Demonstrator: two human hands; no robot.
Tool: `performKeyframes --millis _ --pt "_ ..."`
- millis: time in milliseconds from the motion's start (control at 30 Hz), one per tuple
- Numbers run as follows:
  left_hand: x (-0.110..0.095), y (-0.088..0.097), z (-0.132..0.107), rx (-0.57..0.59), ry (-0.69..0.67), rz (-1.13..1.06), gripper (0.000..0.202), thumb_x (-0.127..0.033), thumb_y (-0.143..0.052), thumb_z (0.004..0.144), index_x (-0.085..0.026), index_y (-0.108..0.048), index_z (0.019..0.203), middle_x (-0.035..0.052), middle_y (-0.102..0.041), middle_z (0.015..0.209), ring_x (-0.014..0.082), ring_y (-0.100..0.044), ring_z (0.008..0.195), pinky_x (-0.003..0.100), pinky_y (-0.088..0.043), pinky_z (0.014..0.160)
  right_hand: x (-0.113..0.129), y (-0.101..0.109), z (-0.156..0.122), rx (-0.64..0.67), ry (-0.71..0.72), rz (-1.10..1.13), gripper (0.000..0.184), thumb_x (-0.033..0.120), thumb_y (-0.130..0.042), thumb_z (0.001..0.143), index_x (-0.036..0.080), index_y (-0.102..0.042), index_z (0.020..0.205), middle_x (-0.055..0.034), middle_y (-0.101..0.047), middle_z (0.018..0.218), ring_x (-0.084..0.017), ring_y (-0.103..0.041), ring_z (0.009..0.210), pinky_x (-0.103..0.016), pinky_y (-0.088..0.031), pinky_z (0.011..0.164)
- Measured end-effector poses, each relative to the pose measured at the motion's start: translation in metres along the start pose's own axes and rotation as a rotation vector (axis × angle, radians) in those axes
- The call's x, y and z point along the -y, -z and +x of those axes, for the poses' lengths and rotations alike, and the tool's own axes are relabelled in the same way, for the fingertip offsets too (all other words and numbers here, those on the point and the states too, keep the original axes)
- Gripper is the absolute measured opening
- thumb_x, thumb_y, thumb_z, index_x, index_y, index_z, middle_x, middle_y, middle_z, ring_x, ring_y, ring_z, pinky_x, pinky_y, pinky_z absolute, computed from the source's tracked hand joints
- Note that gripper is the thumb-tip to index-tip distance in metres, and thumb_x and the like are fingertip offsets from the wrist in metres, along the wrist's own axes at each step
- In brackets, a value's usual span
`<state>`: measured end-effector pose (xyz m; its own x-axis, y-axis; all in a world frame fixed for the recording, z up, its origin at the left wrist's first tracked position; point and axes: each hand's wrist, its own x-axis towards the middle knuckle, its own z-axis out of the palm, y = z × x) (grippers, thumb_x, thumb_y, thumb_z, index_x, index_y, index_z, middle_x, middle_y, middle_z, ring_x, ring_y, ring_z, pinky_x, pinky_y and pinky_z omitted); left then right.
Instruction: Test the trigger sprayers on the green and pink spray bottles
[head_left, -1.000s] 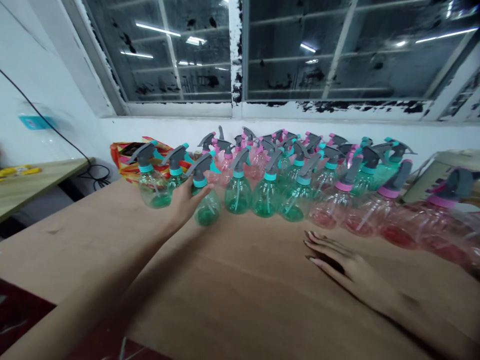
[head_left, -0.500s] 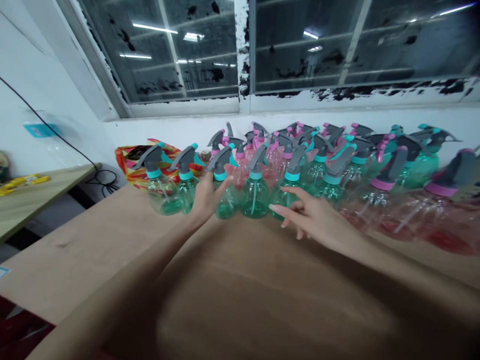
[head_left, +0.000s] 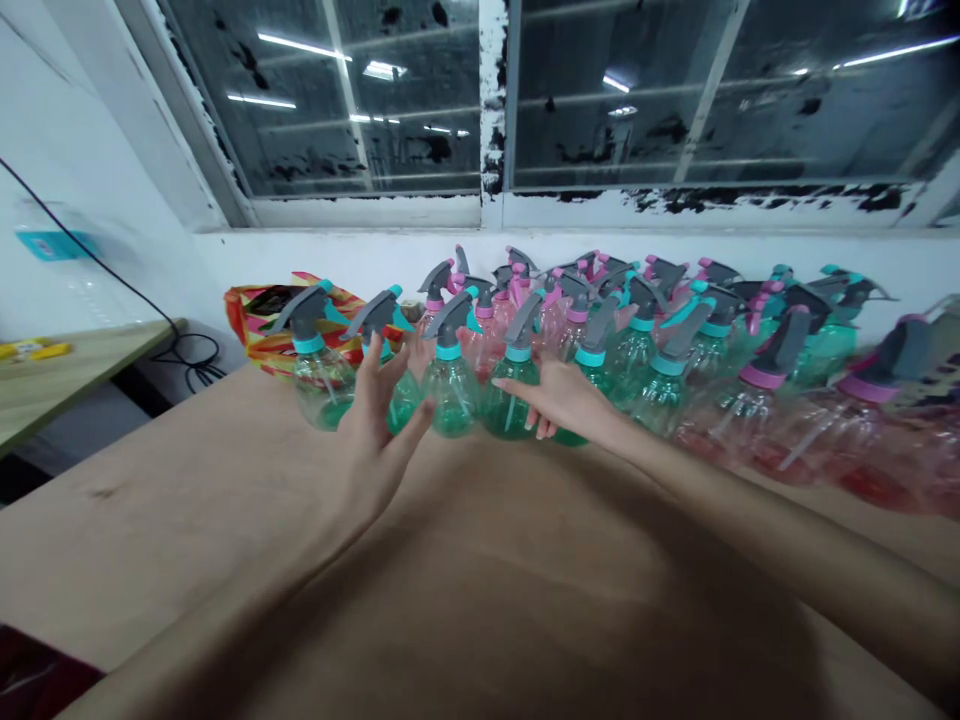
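Note:
Several green spray bottles with grey triggers stand in a front row on the brown table. Pink spray bottles crowd behind them and to the right. My left hand is open, fingers spread, just in front of the second and third green bottles and holding nothing. My right hand reaches in from the right with fingers stretched out, its fingertips touching a green bottle in the front row. Neither hand grips a bottle.
A red and yellow woven bag lies at the table's back left. A wooden bench with yellow items stands at the left, black cable beside it. Behind the bottles are a white wall and a dark window.
My left hand has let go of the green bottle and drawn back, fingers spread. My right hand has risen from the table and moved left to touch a front-row green bottle.

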<state>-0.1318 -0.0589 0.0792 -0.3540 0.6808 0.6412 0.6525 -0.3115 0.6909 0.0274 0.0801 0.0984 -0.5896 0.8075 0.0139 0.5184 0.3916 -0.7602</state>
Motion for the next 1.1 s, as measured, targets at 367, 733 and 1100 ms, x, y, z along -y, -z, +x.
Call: performKeyframes --millis 367,733,1100 --pt "-0.044 0.011 -0.040 0.198 0.097 -0.071 0.041 -0.031 -0.058 0.083 -0.027 -0.042 0.121 0.0063 -0.059 0.113 0.0244 -0.057 0.106 0.045 -0.047 0.090 0.004 0.000 -0.036 -0.001 0.054 -0.183 0.076 0.063 -0.051 0.074 0.009 -0.045 0.126 -0.0015 -0.060 0.046 -0.020 -0.058 0.039 -0.031 -0.045 0.037" --pt "-0.095 -0.048 -0.036 0.452 0.137 -0.159 0.063 -0.038 -0.066 0.076 -0.022 -0.040 0.130 0.0110 -0.057 0.123 0.0292 -0.056 0.109 0.049 -0.044 0.094 -0.004 0.001 -0.150 -0.143 0.329 -0.501 0.057 0.067 -0.060 0.066 0.021 -0.063 0.098 -0.0067 -0.070 0.074 -0.029 -0.066 0.064 -0.037 -0.047 0.050" --pt "-0.101 -0.080 -0.038 0.397 0.130 -0.235 0.042 -0.011 -0.052 0.074 -0.024 -0.059 0.113 0.0041 -0.064 0.113 0.0216 -0.059 0.103 0.040 -0.044 0.094 -0.082 0.025 -0.158 -0.070 0.575 -0.425 0.061 0.061 -0.049 0.079 0.017 -0.050 0.122 -0.0128 -0.056 0.120 -0.026 -0.051 0.113 -0.046 -0.043 0.094"
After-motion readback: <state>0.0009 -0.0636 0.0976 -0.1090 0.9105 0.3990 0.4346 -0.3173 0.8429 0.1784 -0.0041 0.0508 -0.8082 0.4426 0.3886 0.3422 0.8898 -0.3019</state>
